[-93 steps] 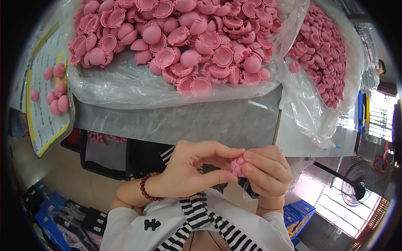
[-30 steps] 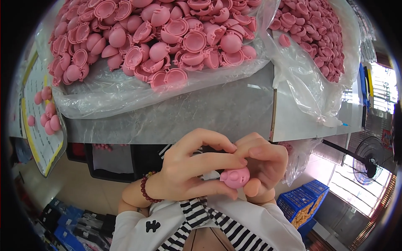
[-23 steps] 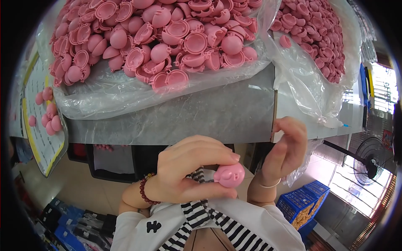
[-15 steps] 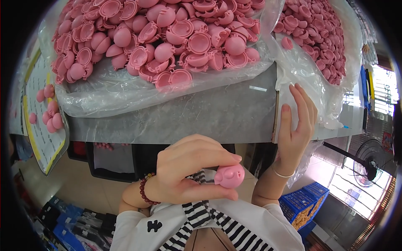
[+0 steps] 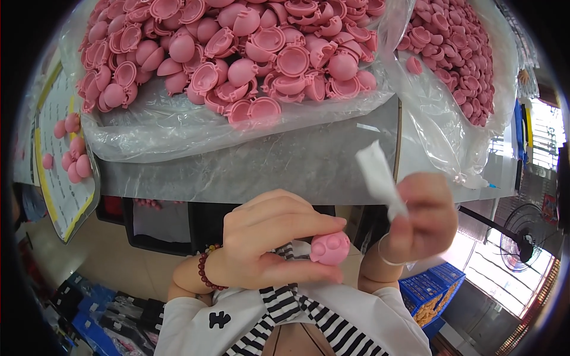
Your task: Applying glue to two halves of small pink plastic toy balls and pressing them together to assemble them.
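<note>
My left hand pinches a small round pink plastic piece with raised bumps between thumb and fingers, in front of my chest. To its right, my right hand is closed on a folded white tissue, held up over the table's near edge and slightly smeared by motion. Beyond both hands, a big heap of pink half-shell pieces, several of them hinged open, lies on clear plastic sheeting.
The grey table carries a second pink heap at the far right. Several pink balls lie on a yellow-edged sheet at the left. Below are a black tray and blue crates. A fan stands right.
My right hand has closed on the white tissue at the table's right and lifted it back toward me. The pink piece has turned slightly in my left hand.
</note>
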A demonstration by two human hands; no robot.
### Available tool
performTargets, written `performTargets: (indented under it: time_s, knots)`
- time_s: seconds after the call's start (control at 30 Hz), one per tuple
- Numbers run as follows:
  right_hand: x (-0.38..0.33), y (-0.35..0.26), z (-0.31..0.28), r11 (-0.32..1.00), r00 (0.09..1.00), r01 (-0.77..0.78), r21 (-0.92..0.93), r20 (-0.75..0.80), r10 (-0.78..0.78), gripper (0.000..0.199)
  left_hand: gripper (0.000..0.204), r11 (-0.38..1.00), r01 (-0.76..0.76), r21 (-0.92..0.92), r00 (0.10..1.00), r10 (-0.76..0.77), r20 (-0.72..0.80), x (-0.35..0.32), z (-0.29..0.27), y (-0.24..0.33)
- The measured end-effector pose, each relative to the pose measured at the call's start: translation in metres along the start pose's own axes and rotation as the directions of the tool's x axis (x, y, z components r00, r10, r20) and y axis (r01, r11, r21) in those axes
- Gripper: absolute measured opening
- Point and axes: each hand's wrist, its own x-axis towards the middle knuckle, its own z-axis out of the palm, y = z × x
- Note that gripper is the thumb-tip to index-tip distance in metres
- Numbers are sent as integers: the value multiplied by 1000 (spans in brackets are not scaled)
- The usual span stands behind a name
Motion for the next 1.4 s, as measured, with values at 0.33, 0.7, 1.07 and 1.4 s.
performTargets:
  time_s: [0.33, 0.7, 1.07, 1.4]
  knots:
    - [1, -21, 8, 989, 929, 145, 14, 341, -141, 19, 45, 993, 34, 110, 999, -30, -38, -2, 9, 0]
    - [-4, 3, 7, 727, 798, -262, 635, -282, 533, 18, 50, -1, 499, -866, 771, -457, 444, -2, 15, 2]
    - [1, -14, 10, 979, 947, 183, 94, 250, -201, 26, 49, -115, 446, -888, 770, -456, 446, -9, 21, -4]
    - [3, 18, -27, 756, 999, 41, -653, 10, -45, 14, 51, 770, -207, -604, 864, -146, -483, -20, -36, 17]
